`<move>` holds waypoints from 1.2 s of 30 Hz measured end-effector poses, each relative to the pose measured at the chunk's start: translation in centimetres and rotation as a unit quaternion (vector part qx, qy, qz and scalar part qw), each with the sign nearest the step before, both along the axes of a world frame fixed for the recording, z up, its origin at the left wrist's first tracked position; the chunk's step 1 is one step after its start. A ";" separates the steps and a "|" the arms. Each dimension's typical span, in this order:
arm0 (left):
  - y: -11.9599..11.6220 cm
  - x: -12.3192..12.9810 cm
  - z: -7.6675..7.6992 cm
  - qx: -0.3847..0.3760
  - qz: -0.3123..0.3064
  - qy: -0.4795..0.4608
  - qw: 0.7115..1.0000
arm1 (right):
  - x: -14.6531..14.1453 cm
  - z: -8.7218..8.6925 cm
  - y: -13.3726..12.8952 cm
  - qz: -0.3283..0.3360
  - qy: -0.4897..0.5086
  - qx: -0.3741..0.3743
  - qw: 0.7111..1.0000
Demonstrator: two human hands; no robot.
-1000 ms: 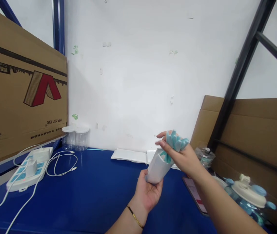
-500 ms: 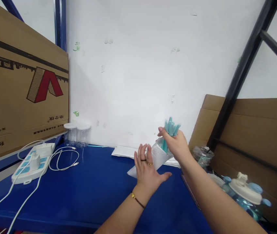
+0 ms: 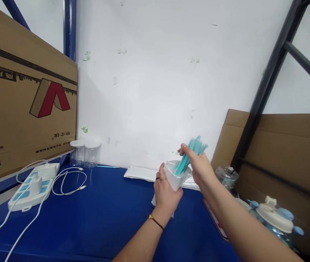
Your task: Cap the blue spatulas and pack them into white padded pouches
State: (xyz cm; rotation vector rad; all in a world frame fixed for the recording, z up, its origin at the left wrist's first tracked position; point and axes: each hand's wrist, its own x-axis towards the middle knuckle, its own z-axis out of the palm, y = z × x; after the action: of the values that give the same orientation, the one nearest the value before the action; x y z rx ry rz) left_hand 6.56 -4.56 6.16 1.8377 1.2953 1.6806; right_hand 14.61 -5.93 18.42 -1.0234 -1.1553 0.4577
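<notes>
My left hand is wrapped round a white translucent bag, whose open mouth faces up. Below the fingers, part of the bag's lower end shows. A bundle of thin teal sticks is gripped in my right hand. Their lower ends reach down into the bag's mouth, while the upper ends fan out above my thumb. The exact kind of the sticks is not clear.
White folded sheets lie by the wall. At left are a power strip with white cables and two clear lidded jars. A phone, a water bottle and a clear plastic wrapper sit at right.
My left hand, spread open beside the bag before, has closed round it. The bag stands more upright with its mouth wider, and the teal sticks tilt further right in my right hand.
</notes>
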 end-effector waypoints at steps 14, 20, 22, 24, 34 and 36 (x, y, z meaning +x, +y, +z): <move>-0.3 1.0 1.2 0.021 0.033 -0.019 0.999 | -1.5 -2.0 -0.9 0.023 -0.003 -0.037 0.999; -0.4 0.8 1.3 0.019 0.019 -0.035 0.999 | -1.3 -1.0 -0.9 0.030 -0.075 -0.051 0.995; -0.3 0.8 1.1 0.015 0.016 -0.037 0.999 | -1.3 -0.9 -0.9 0.030 -0.079 -0.053 0.995; -0.2 0.8 0.9 0.008 0.016 -0.041 0.999 | -1.3 -0.9 -0.8 0.038 -0.080 -0.056 0.994; -0.2 0.3 0.7 -0.015 -0.016 -0.054 0.998 | -1.0 -2.4 -0.2 0.036 -0.120 -0.067 0.990; -0.1 0.3 0.7 -0.026 -0.019 -0.056 0.998 | -0.9 -2.6 -0.1 0.018 -0.137 -0.076 0.987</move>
State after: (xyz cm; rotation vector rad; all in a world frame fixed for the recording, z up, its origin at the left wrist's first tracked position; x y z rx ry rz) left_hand 6.82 -4.67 6.89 1.7013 1.2398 1.6886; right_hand 13.74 -6.07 15.84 -1.2268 -1.4026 0.4482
